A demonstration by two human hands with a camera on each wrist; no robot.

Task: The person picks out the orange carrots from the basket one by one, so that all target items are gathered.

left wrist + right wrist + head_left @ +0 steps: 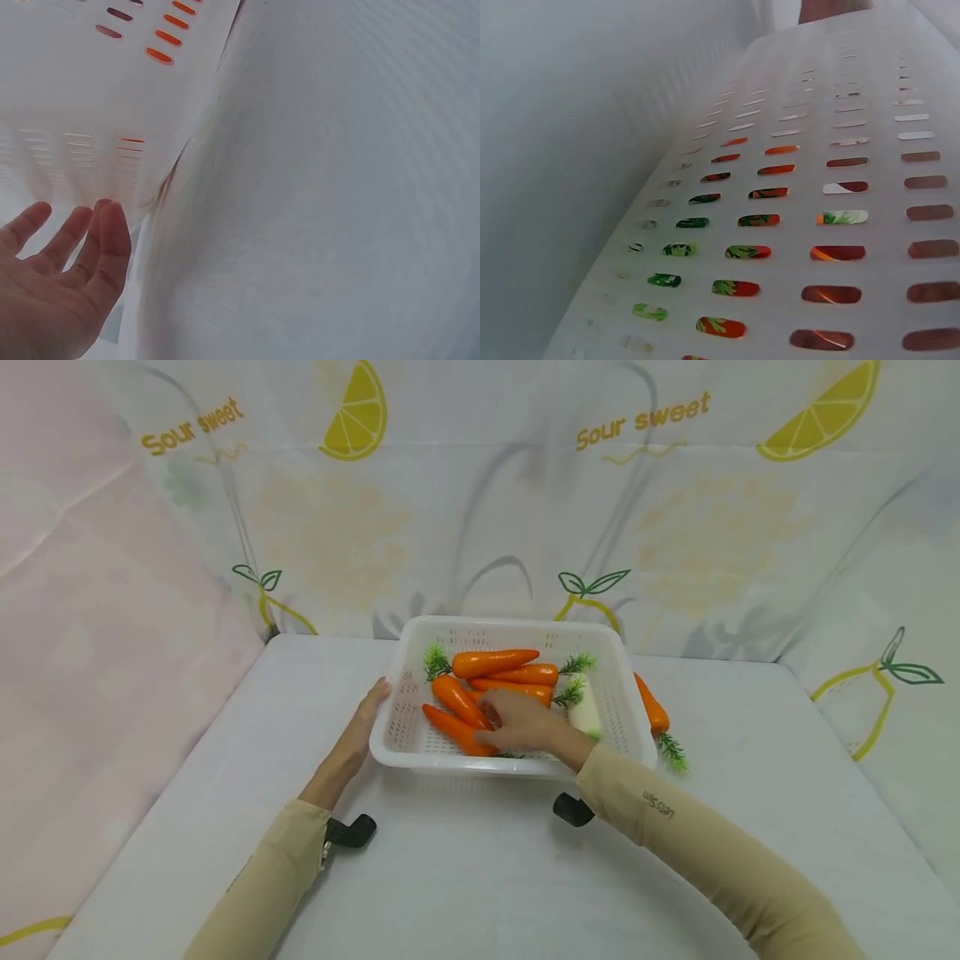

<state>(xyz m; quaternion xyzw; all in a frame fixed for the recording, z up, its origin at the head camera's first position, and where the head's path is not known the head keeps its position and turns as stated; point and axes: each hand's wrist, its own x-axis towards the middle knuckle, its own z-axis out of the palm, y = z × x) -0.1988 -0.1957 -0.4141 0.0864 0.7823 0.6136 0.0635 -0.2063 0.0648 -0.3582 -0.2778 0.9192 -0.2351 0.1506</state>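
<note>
A white perforated plastic basket (513, 766) stands on the table, holding several orange carrots (495, 662) with green tops. At its right side lies a white vegetable (583, 706) with a green end. My left hand (363, 714) is against the basket's left side, its fingers extended along the wall; in the left wrist view the left hand (71, 277) has its palm turned up near the slots. Inside the basket, my right hand (521, 720) reaches over the front carrots, bent fingers and thumb at a front carrot (456, 728). I cannot tell whether they grip it.
Outside the basket, by its right wall, lies another carrot (652, 706) with a green top. The white-covered table (450, 877) extends around the basket, and a printed cloth (480, 510) hangs behind. Black wrist mounts (352, 832) stick out from both sleeves.
</note>
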